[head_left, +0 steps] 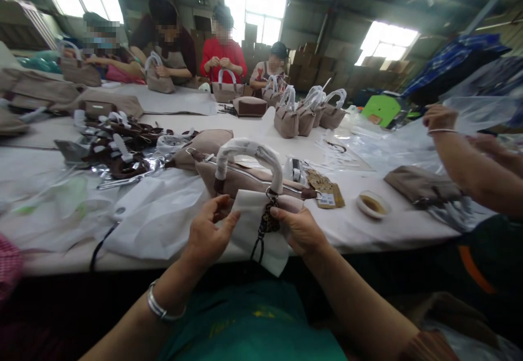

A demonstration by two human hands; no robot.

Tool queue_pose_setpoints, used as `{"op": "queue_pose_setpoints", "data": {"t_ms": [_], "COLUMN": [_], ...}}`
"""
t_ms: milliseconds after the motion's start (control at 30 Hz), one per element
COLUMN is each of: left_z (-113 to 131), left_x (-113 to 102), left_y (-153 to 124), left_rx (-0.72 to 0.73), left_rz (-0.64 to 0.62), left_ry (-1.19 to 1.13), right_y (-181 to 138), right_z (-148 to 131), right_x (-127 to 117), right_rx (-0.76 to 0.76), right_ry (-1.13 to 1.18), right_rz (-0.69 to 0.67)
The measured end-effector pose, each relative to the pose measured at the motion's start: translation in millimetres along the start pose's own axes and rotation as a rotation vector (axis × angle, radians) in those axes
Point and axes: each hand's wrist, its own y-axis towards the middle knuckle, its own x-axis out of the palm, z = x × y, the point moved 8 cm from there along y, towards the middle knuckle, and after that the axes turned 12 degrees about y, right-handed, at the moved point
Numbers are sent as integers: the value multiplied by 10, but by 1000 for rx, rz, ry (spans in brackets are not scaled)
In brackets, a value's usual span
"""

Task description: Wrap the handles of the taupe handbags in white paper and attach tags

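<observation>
A taupe handbag (241,178) lies at the table's near edge, its handle (249,154) wrapped in white foam. A white sheet (255,225) hangs over the bag's front, and a dark tassel charm (267,222) dangles from the handle ring. My left hand (208,236) pinches the sheet's left edge with thumb and fingers closed. My right hand (300,230) grips the sheet's right side beside the charm. Both wrists rest against the table edge.
White dust bags (155,214) lie left of the handbag; brown straps (122,148) are piled further left. Tags (327,189) and a small dish (372,204) sit to the right. A neighbour's arms (461,154) handle plastic at right. Several workers and finished bags (306,113) occupy the far side.
</observation>
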Motion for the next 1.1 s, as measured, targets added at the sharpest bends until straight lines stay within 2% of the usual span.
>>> {"op": "queue_pose_setpoints", "data": {"t_ms": [100, 233, 333, 400, 467, 533, 600, 733, 867, 933, 1000, 1100], "left_z": [-16, 80, 45, -16, -37, 0, 59, 146, 139, 117, 112, 148], "left_x": [163, 315, 586, 758, 880, 974, 1036, 1057, 1024, 977, 953, 951], "left_y": [-40, -87, -110, -115, -101, -99, -108, -115, -84, -58, -60, -109], "left_rx": [-37, -35, -226, -368, -404, -368, -310, -197, -181, -212, -266, -339], "left_rz": [-253, -394, -578, -648, -669, -671, -622, -440, -436, -480, -559, -654], "left_ry": [-129, -379, -688, -774, -766, -744, -716, -611, -557, -553, -586, -673], "right_y": [1, -20, -44, -64, -84, -103, -126, -205, -282, -287, -272, -218], "right_z": [-26, -81, -74, -65, -63, -62, -67, -82, -69, -16, 35, 62], "right_x": [-17, -35, -66, -87, -88, -64, -53, -29, -5, -30, -20, 11], "right_rx": [-11, -104, -128, -141, -163, -189, -217, -276, -259, -153, -47, 13], "right_ry": [-57, -226, -279, -303, -339, -386, -434, -531, -573, -467, -266, -43], "right_rz": [-5, -3, 25, 44, 53, 57, 108, 209, 134, 82, 28, 31]}}
